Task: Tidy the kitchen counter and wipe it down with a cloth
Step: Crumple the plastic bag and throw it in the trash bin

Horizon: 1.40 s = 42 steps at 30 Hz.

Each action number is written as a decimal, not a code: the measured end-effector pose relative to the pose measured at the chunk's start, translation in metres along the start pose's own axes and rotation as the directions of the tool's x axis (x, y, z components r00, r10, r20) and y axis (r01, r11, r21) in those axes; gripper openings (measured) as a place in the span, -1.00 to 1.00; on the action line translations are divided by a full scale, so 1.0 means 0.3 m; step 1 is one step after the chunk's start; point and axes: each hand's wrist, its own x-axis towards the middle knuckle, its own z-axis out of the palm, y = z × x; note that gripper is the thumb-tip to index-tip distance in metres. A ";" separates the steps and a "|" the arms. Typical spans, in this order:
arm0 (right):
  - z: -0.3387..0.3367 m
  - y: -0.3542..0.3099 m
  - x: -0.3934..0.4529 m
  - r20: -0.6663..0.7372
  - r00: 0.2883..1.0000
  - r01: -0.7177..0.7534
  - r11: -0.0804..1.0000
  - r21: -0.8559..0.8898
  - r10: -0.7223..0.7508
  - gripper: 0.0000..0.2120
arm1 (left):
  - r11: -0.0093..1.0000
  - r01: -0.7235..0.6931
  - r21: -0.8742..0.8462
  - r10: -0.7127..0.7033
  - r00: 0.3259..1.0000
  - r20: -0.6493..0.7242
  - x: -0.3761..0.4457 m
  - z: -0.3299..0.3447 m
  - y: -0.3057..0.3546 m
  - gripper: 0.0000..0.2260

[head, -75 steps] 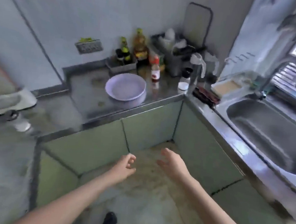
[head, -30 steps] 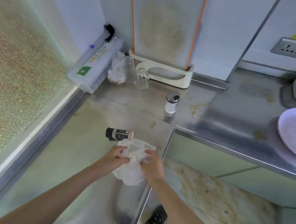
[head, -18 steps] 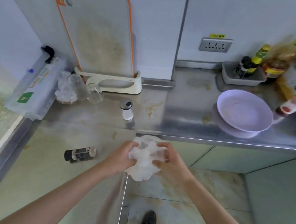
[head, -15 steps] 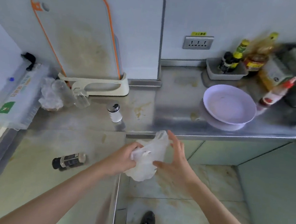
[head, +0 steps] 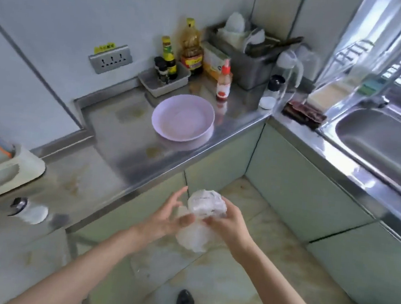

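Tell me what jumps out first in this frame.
Both hands meet over the floor in front of the counter: the right hand grips a crumpled clear plastic bag, the left hand touches it with spread fingers. Behind, a lilac bowl sits on the stained steel counter.

Stained steel counter (head: 126, 144), lilac bowl (head: 183, 117), bottle tray (head: 164, 82), red-capped sauce bottle (head: 224, 81), salt shaker (head: 28, 211)

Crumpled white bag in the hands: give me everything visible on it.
The crumpled plastic bag looks thin, translucent white and creased, as film does. Its top is bunched into a ball, and a looser tail hangs below. It is held in the air over the floor, in front of the counter edge. The right hand grips the ball; the left hand touches its side with fingers mostly straight.
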 end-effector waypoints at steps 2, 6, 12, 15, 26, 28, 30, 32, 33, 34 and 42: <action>-0.138 0.017 -0.057 -0.128 0.991 0.035 0.998 0.061 -0.027 -0.68 | 0.994 0.104 -0.046 -0.099 0.990 0.104 0.065 0.147 0.035 -0.06; -0.440 0.112 -0.226 -0.280 0.957 0.075 0.997 -0.008 -0.074 -0.74 | 0.989 0.119 -0.088 -0.099 0.974 0.204 0.188 0.511 0.102 -0.21; -0.983 0.261 -0.616 -0.286 0.957 -0.033 0.996 0.080 0.054 -0.47 | 0.982 0.032 0.187 -0.073 0.973 0.217 0.355 1.118 0.128 -0.77; -1.203 0.343 -0.816 -0.505 0.863 0.032 0.994 0.101 0.024 -0.34 | 0.912 -0.060 0.405 -0.064 0.956 0.285 0.430 1.442 0.087 -0.75; -1.574 0.861 -1.055 -0.775 0.605 -0.268 0.963 0.016 0.181 -0.61 | 0.888 0.054 0.457 -0.339 0.749 0.569 0.529 2.242 -0.192 -0.70; -1.630 0.980 -1.061 -0.805 0.540 -0.290 0.952 0.094 0.244 -0.71 | 0.862 0.028 0.506 -0.356 0.743 0.566 0.570 2.282 -0.261 -0.60; -1.697 1.145 -1.053 -0.845 0.414 -0.356 0.914 0.193 0.339 -0.72 | 0.801 -0.015 0.598 -0.375 0.767 0.521 0.638 2.304 -0.324 -0.58; -1.759 1.328 -1.045 -0.859 0.287 -0.455 0.850 0.268 0.424 -0.67 | 0.740 -0.059 0.670 -0.386 0.779 0.495 0.719 2.318 -0.393 -0.66; -1.788 1.415 -1.038 -0.854 0.249 -0.495 0.818 0.294 0.457 -0.65 | 0.708 -0.100 0.699 -0.386 0.774 0.502 0.764 2.325 -0.432 -0.71; -1.814 1.501 -1.028 -0.839 0.234 -0.526 0.790 0.315 0.490 -0.61 | 0.675 -0.138 0.725 -0.386 0.771 0.507 0.811 2.332 -0.474 -0.74; -1.936 1.677 -1.038 -0.801 0.173 -0.534 0.738 0.413 0.573 -0.55 | 0.622 -0.248 0.743 -0.321 0.785 0.530 0.971 2.428 -0.513 -0.75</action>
